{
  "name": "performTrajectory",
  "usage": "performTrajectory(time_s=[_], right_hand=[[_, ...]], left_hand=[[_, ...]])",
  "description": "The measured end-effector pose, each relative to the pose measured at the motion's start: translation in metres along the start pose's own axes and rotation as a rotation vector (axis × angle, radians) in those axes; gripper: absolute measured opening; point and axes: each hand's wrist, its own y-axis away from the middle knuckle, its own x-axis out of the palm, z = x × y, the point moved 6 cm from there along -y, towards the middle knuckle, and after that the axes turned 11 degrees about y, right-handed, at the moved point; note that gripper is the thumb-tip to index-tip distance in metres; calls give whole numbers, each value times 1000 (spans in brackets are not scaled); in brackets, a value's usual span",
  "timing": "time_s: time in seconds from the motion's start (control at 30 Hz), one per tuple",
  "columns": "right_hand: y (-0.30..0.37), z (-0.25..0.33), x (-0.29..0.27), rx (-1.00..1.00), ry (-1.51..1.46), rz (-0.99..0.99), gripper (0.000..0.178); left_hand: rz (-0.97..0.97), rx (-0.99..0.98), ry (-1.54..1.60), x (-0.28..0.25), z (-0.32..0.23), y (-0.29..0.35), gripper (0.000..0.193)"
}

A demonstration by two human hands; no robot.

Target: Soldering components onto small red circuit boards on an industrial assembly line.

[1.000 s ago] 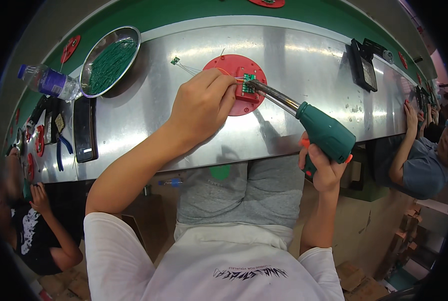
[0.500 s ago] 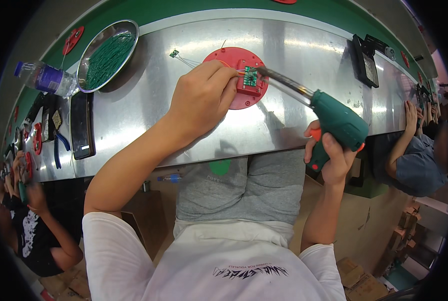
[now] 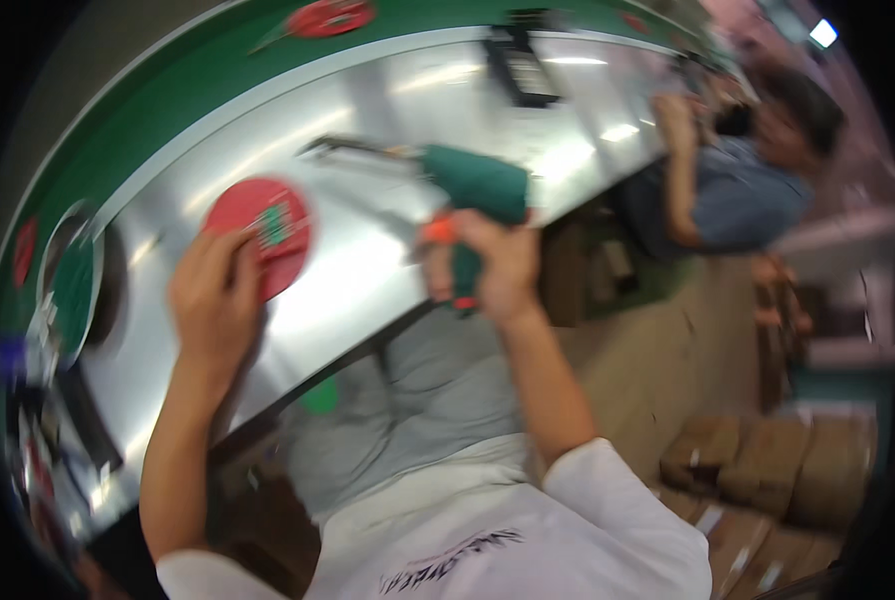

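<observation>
The green soldering gun (image 3: 479, 185) has moved off the circuit board (image 3: 275, 226) since the earlier frame, its tip now clear of it, and the whole view has swung rightward. The right hand (image 3: 504, 265) is wrapped around the gun's handle. The board sits on the red disc (image 3: 292, 262) upon the metal counter (image 3: 337, 295). The left hand (image 3: 212, 285) touches the disc's left side; blur hides whether it pinches anything.

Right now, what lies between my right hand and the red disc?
Nothing but bare metal tabletop shows between your right hand and the red disc; the head view shows that stretch, though blurred.
</observation>
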Motion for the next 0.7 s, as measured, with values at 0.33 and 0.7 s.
performTrajectory(time_s=[0.33,0.7], right_hand=[[2,3,6,0,-123,-37,28],[10,4,-8,-163,23,-58,37]], left_hand=[[39,-63,9,-9,-2,1,8],[-38,9,76,-4,-2,0,15]])
